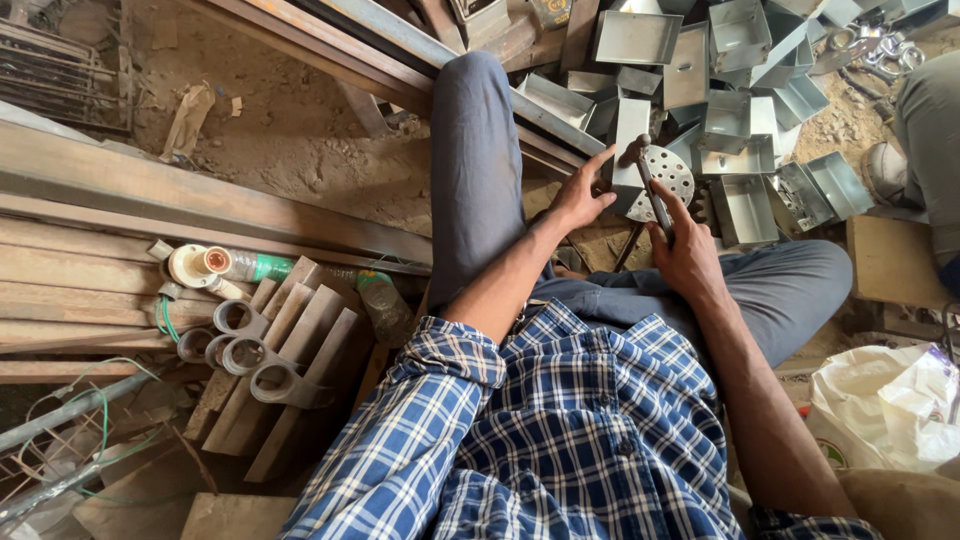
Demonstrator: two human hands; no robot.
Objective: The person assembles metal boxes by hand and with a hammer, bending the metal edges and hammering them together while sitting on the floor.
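A clear plastic bottle point(262, 266) with a green label band lies on its side on the wooden planks point(90, 270) at left. A second bottle point(385, 303) with a green cap lies just right of it. A crumpled white plastic bag point(885, 405) with a green mark sits at lower right.

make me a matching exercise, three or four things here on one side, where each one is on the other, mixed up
Things:
1. hammer
2. metal box
3. plastic bag
4. pipe clamps

Places:
a. on the planks at the person's left
b. in the right hand
c. at the lower right edge
d. under the left hand

Pairs: 1-b, 2-d, 3-c, 4-a
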